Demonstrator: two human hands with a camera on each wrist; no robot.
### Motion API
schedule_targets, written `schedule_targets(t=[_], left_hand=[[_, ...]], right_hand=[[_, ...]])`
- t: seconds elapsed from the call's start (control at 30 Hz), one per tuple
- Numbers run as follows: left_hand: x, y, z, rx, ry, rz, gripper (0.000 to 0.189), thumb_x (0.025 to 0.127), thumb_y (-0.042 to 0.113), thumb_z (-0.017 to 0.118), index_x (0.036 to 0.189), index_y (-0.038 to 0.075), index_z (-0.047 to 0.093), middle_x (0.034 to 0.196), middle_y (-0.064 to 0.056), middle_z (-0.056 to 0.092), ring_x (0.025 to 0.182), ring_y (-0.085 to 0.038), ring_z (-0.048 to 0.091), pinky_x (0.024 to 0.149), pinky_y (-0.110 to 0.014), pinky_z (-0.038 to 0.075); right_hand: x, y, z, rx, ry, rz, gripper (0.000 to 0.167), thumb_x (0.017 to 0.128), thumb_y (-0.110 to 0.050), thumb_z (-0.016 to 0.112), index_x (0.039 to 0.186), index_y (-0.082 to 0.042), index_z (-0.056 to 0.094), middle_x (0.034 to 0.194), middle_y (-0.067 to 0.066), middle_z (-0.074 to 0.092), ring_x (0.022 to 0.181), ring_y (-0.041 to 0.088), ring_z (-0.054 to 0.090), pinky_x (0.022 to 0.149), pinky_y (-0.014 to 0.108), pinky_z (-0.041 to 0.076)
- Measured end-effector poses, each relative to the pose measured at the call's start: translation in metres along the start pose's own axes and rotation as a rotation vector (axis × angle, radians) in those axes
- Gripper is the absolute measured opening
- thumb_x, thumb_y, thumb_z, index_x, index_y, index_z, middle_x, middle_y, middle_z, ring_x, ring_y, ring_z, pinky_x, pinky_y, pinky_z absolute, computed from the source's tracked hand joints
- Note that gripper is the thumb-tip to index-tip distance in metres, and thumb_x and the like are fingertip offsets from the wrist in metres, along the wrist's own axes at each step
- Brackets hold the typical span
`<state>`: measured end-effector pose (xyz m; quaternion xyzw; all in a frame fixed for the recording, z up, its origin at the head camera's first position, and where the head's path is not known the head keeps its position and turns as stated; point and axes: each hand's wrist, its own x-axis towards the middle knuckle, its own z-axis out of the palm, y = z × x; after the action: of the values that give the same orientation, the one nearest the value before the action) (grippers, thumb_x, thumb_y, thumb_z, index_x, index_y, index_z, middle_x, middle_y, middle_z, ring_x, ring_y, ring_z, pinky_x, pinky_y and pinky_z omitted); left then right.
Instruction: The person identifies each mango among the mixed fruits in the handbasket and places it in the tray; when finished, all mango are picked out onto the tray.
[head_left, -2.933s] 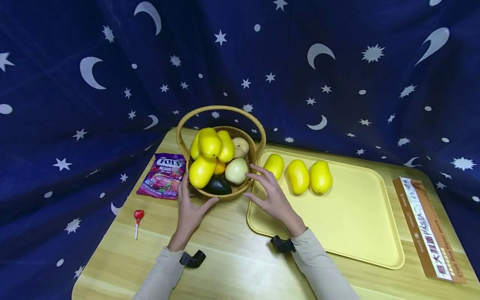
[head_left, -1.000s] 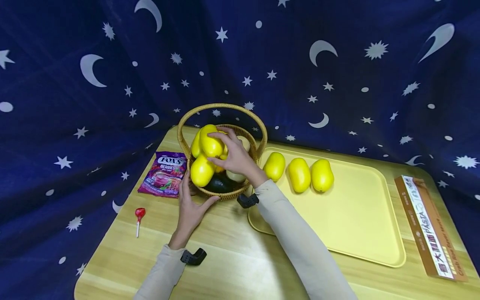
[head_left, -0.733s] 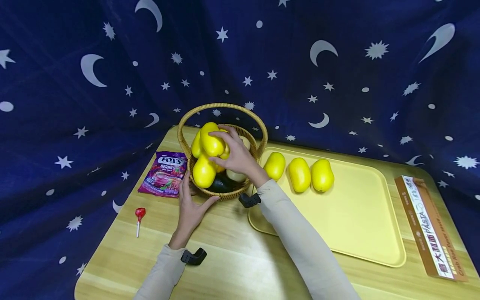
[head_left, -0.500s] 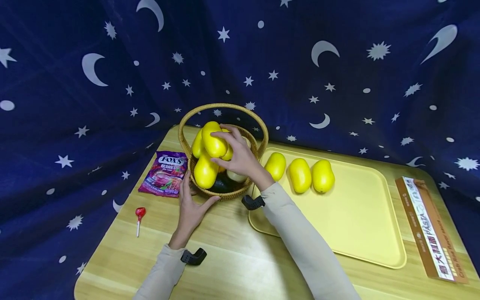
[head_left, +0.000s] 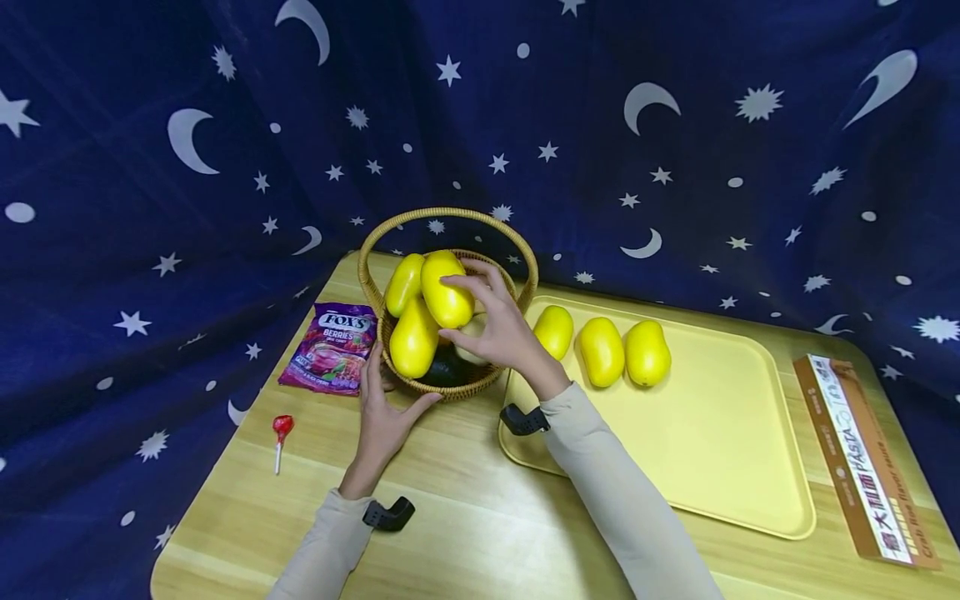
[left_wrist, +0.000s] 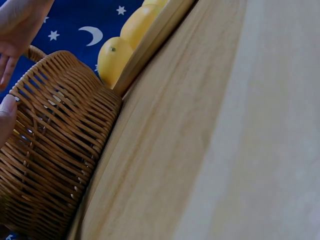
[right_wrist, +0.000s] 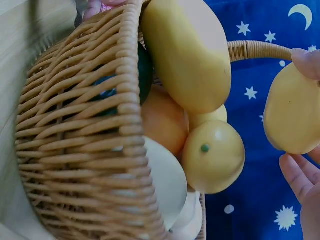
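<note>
My right hand (head_left: 498,325) grips a yellow mango (head_left: 446,288) between thumb and fingers, above the fruit in the wicker basket (head_left: 474,390). The right wrist view shows this mango (right_wrist: 290,112) apart from the other fruit. My left hand (head_left: 382,425) holds the basket's front left side, its thumb at the front and its fingers along the left. In the basket lie more yellow mangoes (head_left: 413,340), a dark green avocado (head_left: 446,368), a pale round fruit (head_left: 472,340) and an orange fruit (right_wrist: 165,120). My right hand partly hides the basket's right half.
A yellow tray (head_left: 697,433) right of the basket bears three mangoes (head_left: 601,352) at its back left. A pasta box (head_left: 866,462) lies at the far right. Left of the basket are a purple candy bag (head_left: 330,350) and a red lollipop (head_left: 282,429).
My right hand has left the basket's right rim, taken the top mango and raised it from the pile, moving it slightly right. My left hand stays on the basket.
</note>
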<state>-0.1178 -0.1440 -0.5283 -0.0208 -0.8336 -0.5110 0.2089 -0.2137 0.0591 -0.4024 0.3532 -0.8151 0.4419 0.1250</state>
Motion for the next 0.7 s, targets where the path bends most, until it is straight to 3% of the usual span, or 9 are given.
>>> schedule_targets(t=[0.37,0.7], left_hand=[[-0.001,0.001,0.000,-0.010,-0.001,-0.013,0.114,0.070,0.023,0.090,0.157,0.014,0.017,0.154,-0.014,0.026,0.125,-0.026,0.038,0.089,-0.037,0.044],[-0.001,0.000,0.001,-0.021,0.002,-0.015,0.116,0.069,0.024,0.091,0.157,0.016,0.017,0.155,-0.013,0.025,0.126,-0.025,0.038,0.089,-0.032,0.043]], right_hand=[[-0.022,-0.002,-0.011,0.011,0.028,-0.010,0.063,0.076,-0.020,0.085,0.132,-0.015,0.057,0.148,0.013,0.037,0.135,0.027,0.040,0.106,0.046,0.042],[-0.047,-0.002,-0.022,0.031,0.091,-0.020,0.066,0.072,-0.011,0.086,0.132,-0.015,0.058,0.149,0.014,0.037,0.138,0.029,0.037,0.108,0.051,0.040]])
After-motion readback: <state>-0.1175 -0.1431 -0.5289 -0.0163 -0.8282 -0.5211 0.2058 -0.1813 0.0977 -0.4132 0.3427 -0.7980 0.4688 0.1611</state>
